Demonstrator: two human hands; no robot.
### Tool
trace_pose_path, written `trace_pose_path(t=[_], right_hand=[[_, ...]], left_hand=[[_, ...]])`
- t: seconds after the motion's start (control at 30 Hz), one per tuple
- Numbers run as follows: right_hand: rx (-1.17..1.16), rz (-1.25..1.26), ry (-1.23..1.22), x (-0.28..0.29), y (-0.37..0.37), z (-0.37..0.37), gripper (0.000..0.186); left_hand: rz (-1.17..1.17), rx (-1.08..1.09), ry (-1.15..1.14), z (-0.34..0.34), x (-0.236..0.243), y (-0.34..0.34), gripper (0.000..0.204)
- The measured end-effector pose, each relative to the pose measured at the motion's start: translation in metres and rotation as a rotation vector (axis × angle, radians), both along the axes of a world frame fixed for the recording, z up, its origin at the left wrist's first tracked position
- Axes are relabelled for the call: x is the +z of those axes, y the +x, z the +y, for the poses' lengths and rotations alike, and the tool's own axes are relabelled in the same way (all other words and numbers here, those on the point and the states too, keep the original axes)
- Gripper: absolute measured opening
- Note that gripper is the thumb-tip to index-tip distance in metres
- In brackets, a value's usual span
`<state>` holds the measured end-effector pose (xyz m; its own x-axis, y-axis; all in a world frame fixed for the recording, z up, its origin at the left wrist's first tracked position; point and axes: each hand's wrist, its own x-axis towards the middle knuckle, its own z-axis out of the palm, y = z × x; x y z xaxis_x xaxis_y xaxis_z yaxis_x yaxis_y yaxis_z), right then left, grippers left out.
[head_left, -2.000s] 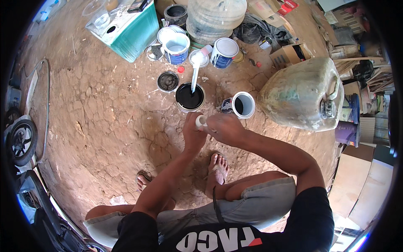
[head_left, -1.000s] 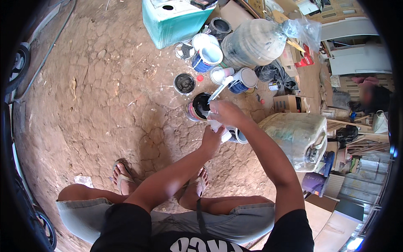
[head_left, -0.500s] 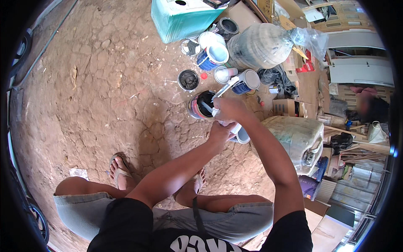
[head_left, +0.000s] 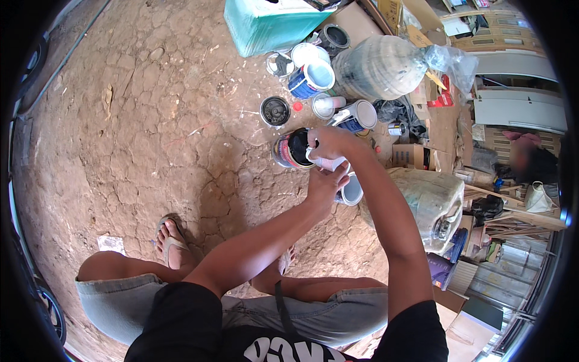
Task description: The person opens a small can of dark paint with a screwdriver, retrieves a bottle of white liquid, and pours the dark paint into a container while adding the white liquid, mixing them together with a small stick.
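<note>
A small white plastic container [head_left: 329, 163], perhaps a cup, sits tilted in the fingers of my left hand [head_left: 324, 186], beside the rim of an open can of black paint [head_left: 298, 149]. Just above, my right hand [head_left: 335, 143] is closed with its fingertips at the container's rim. A white stick [head_left: 339, 118] seems to stick out beyond this hand; most of it is hidden by the fingers. Next to the left hand stands an open can with a grey inside [head_left: 351, 190]. A round black lid [head_left: 275, 111] lies on the ground beyond the paint can.
Farther off stand a blue paint can [head_left: 311, 79], a lidded can [head_left: 363, 114], a teal container [head_left: 271, 27] and a big translucent bottle [head_left: 380, 67]. A dirty white jerrycan [head_left: 416, 202] is right of my forearm. Another person [head_left: 534, 158] is at the far right.
The white stick, earlier plainly visible slanting across the paint can, is now mostly hidden. The white container has come into fuller view between my hands, and my left hand has shifted slightly right.
</note>
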<state>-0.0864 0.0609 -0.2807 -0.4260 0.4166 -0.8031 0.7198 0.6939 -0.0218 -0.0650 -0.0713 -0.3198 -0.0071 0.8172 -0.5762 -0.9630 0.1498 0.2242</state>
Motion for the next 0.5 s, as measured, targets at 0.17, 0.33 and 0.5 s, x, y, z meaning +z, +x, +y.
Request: trace_pose_path(t=[0.17,0.33,0.5], right_hand=[[0.101,0.03,0.004,-0.002,0.014,-0.006,0.047],[-0.067,0.256,0.062,-0.004,0.025,-0.005,0.046],[0.126,0.28,0.143,-0.017,0.038,-0.02,0.041]], left_hand=[[0.152,-0.04,0.005,-0.008,-0.016,0.006,0.053],[0.302,-0.159,-0.038,-0.031,-0.022,0.038,0.067],[0.385,-0.333,-0.028,-0.058,-0.034,0.07,0.068]])
